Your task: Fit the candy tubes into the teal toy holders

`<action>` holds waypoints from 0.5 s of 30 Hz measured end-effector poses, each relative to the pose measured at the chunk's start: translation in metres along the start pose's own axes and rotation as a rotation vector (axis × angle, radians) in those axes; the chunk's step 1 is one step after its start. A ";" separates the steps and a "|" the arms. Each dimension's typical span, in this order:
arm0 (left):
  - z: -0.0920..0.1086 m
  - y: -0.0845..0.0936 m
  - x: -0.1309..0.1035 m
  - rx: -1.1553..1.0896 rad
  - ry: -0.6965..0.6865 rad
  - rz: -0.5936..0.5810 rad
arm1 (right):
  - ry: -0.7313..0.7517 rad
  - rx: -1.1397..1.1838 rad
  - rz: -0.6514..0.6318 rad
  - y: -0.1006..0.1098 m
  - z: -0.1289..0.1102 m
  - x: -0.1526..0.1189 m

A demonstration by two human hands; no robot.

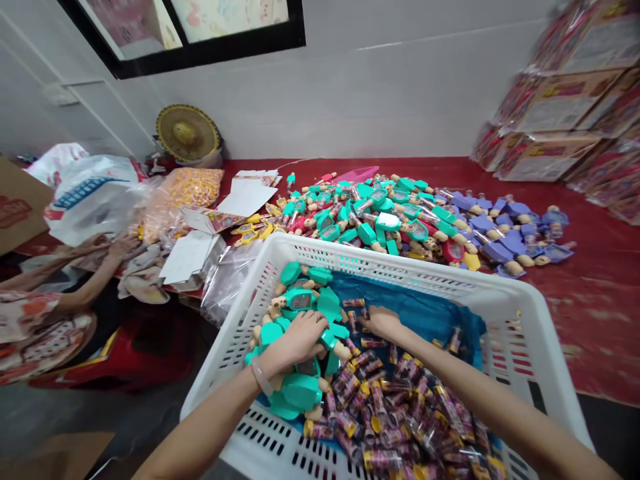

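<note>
A white plastic crate [540, 313] with slotted sides is in front of me, partly lined with blue cloth [415, 300]. On its left side lies a heap of teal plastic toys [300, 393] with beige knobbed ends. My left hand [300, 340] rests among them, fingers curled over one teal toy [327, 338]. Many small purple-and-yellow labelled tubes [380, 400] fill the middle and near right of the crate. My right hand [384, 324] reaches in over them, its fingers closed around a small tube [365, 313]; the fingertips are partly hidden.
Behind the crate, a red-covered table [590, 280] bears a pile of teal, purple, yellow and red toys [380, 213]. Packaged goods [555, 150] are stacked at right. At left, a co-worker's hands [117, 250] are near bags of small yellow-orange pieces [193, 187] and white cards [187, 257].
</note>
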State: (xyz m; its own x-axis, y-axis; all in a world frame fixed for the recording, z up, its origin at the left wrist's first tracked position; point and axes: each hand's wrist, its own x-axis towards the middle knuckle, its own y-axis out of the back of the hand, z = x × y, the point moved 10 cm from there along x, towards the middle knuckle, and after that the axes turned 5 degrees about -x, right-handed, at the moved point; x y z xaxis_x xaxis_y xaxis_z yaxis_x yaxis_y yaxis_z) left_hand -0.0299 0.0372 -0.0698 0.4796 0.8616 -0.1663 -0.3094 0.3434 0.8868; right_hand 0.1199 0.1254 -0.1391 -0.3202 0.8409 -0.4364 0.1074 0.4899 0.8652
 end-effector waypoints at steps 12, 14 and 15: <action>0.023 0.000 -0.005 -1.934 0.332 0.072 | 0.408 0.920 0.056 0.051 -0.021 -0.113; 0.023 -0.011 -0.004 -2.062 0.384 0.141 | 0.438 0.801 0.099 0.050 -0.031 -0.124; 0.023 -0.017 -0.004 -2.097 0.420 0.170 | 0.434 0.733 0.110 0.048 -0.034 -0.127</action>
State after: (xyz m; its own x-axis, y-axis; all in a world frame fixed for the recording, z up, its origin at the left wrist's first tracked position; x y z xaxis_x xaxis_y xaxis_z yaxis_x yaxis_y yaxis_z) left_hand -0.0078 0.0192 -0.0743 0.2845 0.8298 -0.4801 -0.6778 -0.1801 -0.7129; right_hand 0.1336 0.0342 -0.0338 -0.5877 0.8032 -0.0972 0.6920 0.5613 0.4539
